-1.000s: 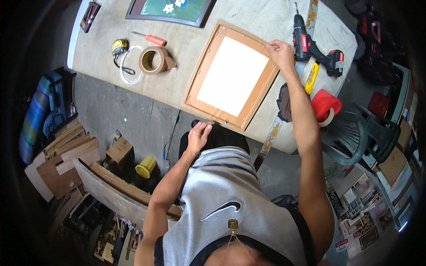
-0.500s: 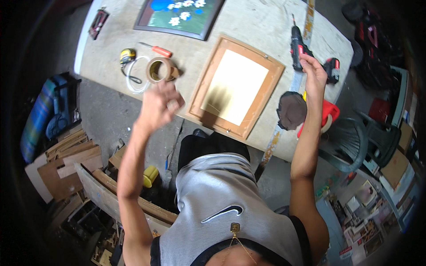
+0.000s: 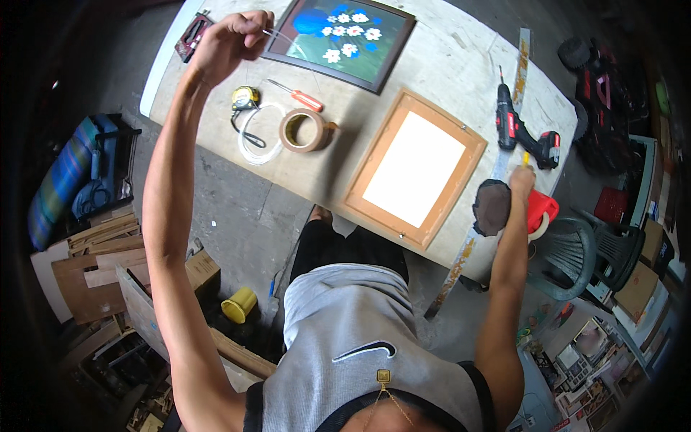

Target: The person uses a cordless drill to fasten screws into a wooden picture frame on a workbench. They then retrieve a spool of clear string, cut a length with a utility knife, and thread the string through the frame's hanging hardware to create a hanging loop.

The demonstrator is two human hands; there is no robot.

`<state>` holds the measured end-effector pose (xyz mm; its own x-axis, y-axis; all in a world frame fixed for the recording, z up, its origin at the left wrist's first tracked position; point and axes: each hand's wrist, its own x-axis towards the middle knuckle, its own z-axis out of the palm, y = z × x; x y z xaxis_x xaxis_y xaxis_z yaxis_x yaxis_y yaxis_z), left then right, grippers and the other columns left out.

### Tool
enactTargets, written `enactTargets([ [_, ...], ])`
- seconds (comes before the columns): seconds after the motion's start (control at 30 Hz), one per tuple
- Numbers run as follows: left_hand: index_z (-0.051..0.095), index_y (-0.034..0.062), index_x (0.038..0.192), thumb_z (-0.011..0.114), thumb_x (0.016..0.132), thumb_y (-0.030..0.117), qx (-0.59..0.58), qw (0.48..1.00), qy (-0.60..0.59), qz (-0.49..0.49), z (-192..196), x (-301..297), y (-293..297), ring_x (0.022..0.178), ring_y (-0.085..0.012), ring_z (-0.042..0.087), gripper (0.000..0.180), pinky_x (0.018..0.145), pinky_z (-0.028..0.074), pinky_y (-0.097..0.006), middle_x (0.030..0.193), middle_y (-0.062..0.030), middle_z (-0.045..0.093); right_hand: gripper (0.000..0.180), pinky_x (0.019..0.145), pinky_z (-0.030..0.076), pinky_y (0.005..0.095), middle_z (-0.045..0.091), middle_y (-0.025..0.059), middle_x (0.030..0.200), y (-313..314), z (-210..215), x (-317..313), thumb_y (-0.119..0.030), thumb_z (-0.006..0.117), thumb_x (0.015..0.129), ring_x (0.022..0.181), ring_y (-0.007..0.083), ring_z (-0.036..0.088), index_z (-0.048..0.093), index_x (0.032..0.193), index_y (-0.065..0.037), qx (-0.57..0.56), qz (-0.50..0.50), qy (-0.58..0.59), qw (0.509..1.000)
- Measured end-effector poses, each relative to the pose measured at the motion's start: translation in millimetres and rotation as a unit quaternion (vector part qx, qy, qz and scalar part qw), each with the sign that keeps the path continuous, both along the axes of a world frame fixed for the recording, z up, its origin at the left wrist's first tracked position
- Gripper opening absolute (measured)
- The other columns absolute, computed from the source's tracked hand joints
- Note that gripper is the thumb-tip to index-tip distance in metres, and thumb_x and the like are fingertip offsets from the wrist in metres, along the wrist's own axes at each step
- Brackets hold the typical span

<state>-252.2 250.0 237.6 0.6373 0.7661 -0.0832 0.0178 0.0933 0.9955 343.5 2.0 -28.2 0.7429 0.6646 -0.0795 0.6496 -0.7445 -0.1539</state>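
Note:
Raised over the table's far left, my left hand point(image 3: 234, 43) pinches a thin clear line point(image 3: 299, 49), whose far end I cannot follow. My right hand point(image 3: 522, 180) is closed around a yellow object point(image 3: 526, 158), perhaps a tool handle; most of it is hidden. Beside that hand lie a dark brown cloth-like item point(image 3: 492, 207) and a red item point(image 3: 540, 209). A wooden picture frame point(image 3: 446, 205) with a white panel lies between my arms. Beyond my left forearm are a coil of white line point(image 3: 248, 155), a brown tape roll point(image 3: 317, 140), an orange-handled screwdriver point(image 3: 308, 99) and a tape measure point(image 3: 245, 97).
A framed flower painting point(image 3: 392, 61) lies at the far side. The cordless drill point(image 3: 507, 119) and a worn metal straightedge point(image 3: 461, 265) are on the right. A green plastic chair point(image 3: 565, 259) stands off the table's right edge. Wood scraps point(image 3: 108, 288) and a yellow container point(image 3: 239, 305) are lower left.
My left hand has swung up and away to the far left with the line. My right hand has dropped from beside the drill to the yellow object. The whole view has shifted.

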Motion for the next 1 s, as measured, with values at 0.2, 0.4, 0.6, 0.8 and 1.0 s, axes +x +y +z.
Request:
enactTargets([
  [0.2, 0.035, 0.0118, 0.055, 0.051, 0.074, 0.03, -0.234, 0.951, -0.202, 0.001, -15.4, -53.5, -15.6, 0.062, -0.0125, 0.032, 0.031, 0.053, 0.03, -0.026, 0.075, -0.0021, 0.035, 0.028, 0.06, 0.051, 0.0434, 0.062, 0.019, 0.081, -34.8, 70.4, -99.8, -0.022, 0.051, 0.087, 0.067, 0.0301, 0.064, 0.053, 0.102, 0.001, 0.105, -0.135, 0.103, 0.98],
  [0.4, 0.03, 0.0114, 0.051, 0.046, 0.073, 0.03, -0.331, 0.845, -0.359, -0.218, -30.4, -80.7, -22.7, 0.055, -0.0137, 0.024, 0.033, 0.048, 0.022, -0.028, 0.065, -0.0021, 0.029, 0.031, 0.049, 0.047, 0.0241, 0.058, 0.0053, 0.084, 51.4, 152.6, -354.5, 0.0, 0.067, 0.079, 0.059, 0.01, 0.055, 0.053, 0.107, -0.005, 0.414, -0.045, 0.653, 0.633],
  [0.6, 0.027, 0.01, 0.052, 0.046, 0.077, 0.032, -0.287, 0.792, -0.418, -0.341, -37.0, -98.4, -15.8, 0.05, -0.0152, 0.022, 0.038, 0.046, 0.022, -0.03, 0.062, -0.0031, 0.029, 0.045, 0.051, 0.048, 0.023, 0.066, 0.0057, 0.095, 143.1, 201.1, -504.4, -0.004, 0.074, 0.07, 0.07, 0.0096, 0.06, 0.057, 0.112, 0.002, 0.111, 0.229, 0.802, 0.541],
  [0.8, 0.062, 0.0039, 0.061, 0.058, 0.064, 0.033, -0.058, 0.962, -0.107, -0.244, -4.2, -172.9, -47.1, 0.084, -0.0278, 0.055, 0.029, 0.07, 0.047, -0.038, 0.092, -0.0194, 0.056, 0.026, 0.046, 0.043, 0.0237, 0.055, 0.003, 0.069, 139.4, 203.9, -528.8, -0.003, 0.072, 0.074, 0.053, 0.0097, 0.053, 0.05, 0.088, -0.004, 0.19, 0.142, 0.787, 0.569],
  [1.0, 0.04, 0.0022, 0.132, 0.053, 0.081, 0.042, 0.101, 0.993, 0.009, 0.058, -45.6, -150.4, -90.5, 0.137, -0.029, 0.027, 0.066, 0.111, 0.016, -0.039, 0.143, -0.0213, 0.034, 0.027, 0.057, 0.042, 0.0219, 0.054, -0.0023, 0.074, 131.7, 222.0, -511.5, -0.005, 0.073, 0.072, 0.063, 0.005, 0.051, 0.056, 0.093, -0.005, 0.195, 0.323, 0.688, 0.62],
])
